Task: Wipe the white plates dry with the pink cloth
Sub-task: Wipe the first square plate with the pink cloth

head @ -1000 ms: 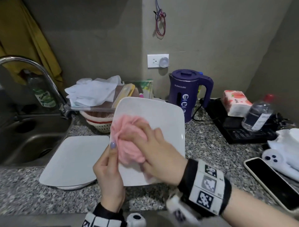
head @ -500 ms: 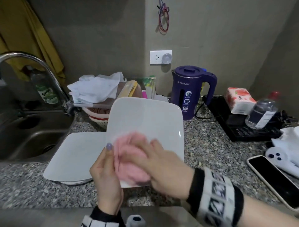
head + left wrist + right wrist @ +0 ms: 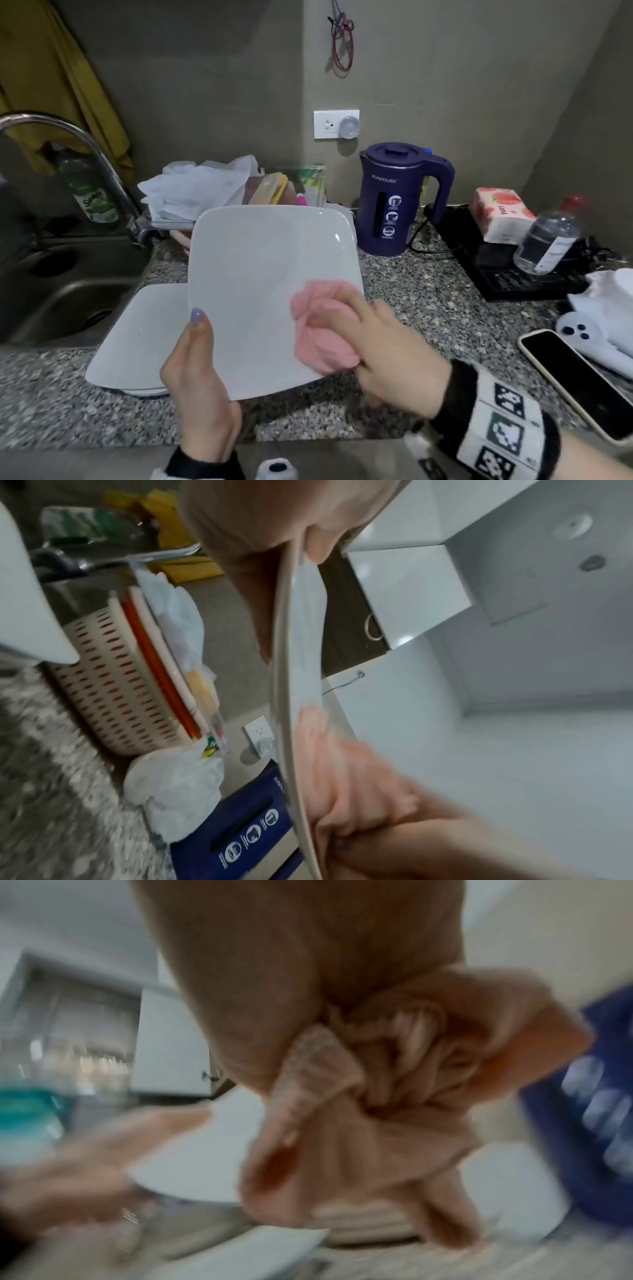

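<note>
A square white plate (image 3: 260, 281) is held tilted up above the counter, its face toward me. My left hand (image 3: 198, 383) grips its lower left edge, thumb on the face; the left wrist view shows the plate (image 3: 291, 669) edge-on between thumb and fingers. My right hand (image 3: 387, 356) holds the bunched pink cloth (image 3: 322, 329) against the plate's lower right corner. The right wrist view is blurred but shows the pink cloth (image 3: 359, 1123) gripped in the fingers. A stack of white plates (image 3: 140, 339) lies flat on the counter to the left.
A sink (image 3: 61, 284) with a tap (image 3: 68, 137) is at left. Behind the plate stand a basket (image 3: 113, 674) with white bags and a purple kettle (image 3: 394, 202). At right are a black tray, tissue box (image 3: 500, 216), water bottle (image 3: 548, 236) and phone (image 3: 579, 383).
My right hand has swept the pink cloth from the plate's upper left down and across to its lower right corner. My left thumb stays on the lower left edge.
</note>
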### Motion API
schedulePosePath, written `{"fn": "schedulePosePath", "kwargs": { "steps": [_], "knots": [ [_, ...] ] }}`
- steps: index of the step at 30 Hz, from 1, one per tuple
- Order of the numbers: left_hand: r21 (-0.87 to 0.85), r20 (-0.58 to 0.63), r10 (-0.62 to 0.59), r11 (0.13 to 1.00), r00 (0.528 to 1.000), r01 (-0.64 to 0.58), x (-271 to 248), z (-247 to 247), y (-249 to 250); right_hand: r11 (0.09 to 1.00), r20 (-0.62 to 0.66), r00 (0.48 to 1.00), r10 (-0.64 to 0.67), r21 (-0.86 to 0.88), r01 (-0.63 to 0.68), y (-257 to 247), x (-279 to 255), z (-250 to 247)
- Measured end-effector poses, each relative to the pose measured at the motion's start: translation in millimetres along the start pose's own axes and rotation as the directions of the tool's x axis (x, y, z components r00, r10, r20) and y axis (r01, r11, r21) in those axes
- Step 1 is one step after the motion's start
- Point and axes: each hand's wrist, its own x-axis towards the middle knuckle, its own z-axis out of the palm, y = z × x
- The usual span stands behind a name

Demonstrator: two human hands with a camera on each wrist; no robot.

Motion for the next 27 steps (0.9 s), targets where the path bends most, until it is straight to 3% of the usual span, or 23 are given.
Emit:
{"fn": "schedulePosePath", "kwargs": {
  "steps": [2,3,6,8,10,12,14,16,18,19,21,24,25,27],
  "knots": [
    [0.012,0.021,0.009,1.0,1.0,-0.009,-3,1,0,0.986,-0.053,0.991,0.122,-0.108,-0.127,16,2,-13],
    [0.009,0.023,0.002,1.0,1.0,-0.002,-3,2,-2,0.986,-0.037,0.994,0.101,-0.127,-0.105,13,3,-14],
    [0.008,0.036,-0.041,0.999,0.998,0.041,-3,1,-12,0.974,0.087,0.971,-0.224,-0.027,0.227,-31,7,3],
    [0.028,0.066,-0.05,0.998,0.997,0.048,-5,0,-13,0.942,0.057,0.943,-0.328,-0.05,0.331,-45,22,5],
    [0.046,0.104,-0.037,0.998,0.994,0.033,-6,-2,-9,0.958,-0.058,0.963,-0.265,-0.125,0.256,-36,44,-14],
    [0.056,0.132,-0.014,0.998,0.991,0.007,-8,-3,-4,0.981,-0.235,0.963,-0.131,-0.169,0.092,-17,53,-38],
    [0.051,0.146,0.008,0.999,0.989,-0.016,-8,-3,0,0.977,-0.267,0.963,-0.041,-0.212,-0.017,-7,48,-39],
    [0.067,0.153,0.024,0.997,0.988,-0.035,-6,-1,-1,0.982,-0.155,0.977,-0.148,-0.143,0.126,-22,33,-18],
    [0.087,0.169,0.025,0.995,0.985,-0.04,-3,-2,-3,0.947,-0.043,0.946,-0.322,-0.023,0.322,-48,20,4],
    [0.083,0.172,0.015,0.996,0.985,-0.03,-1,-2,-4,0.937,-0.008,0.937,-0.348,-0.021,0.348,-54,23,8],
    [0.087,0.184,0.025,0.995,0.983,-0.042,1,-3,-2,0.958,-0.057,0.959,-0.276,-0.101,0.27,-43,44,0],
    [0.099,0.185,0.01,0.995,0.983,-0.029,-3,-4,-2,0.979,-0.293,0.956,-0.004,-0.197,-0.057,-23,62,-29],
    [0.093,0.185,-0.001,0.996,0.983,-0.016,-3,-2,-2,0.974,-0.31,0.951,-0.001,-0.216,-0.069,-26,61,-32],
    [0.101,0.185,0.007,0.995,0.983,-0.026,-3,1,-3,0.979,-0.248,0.959,-0.141,-0.179,0.097,-39,53,-21]
  ]
}}
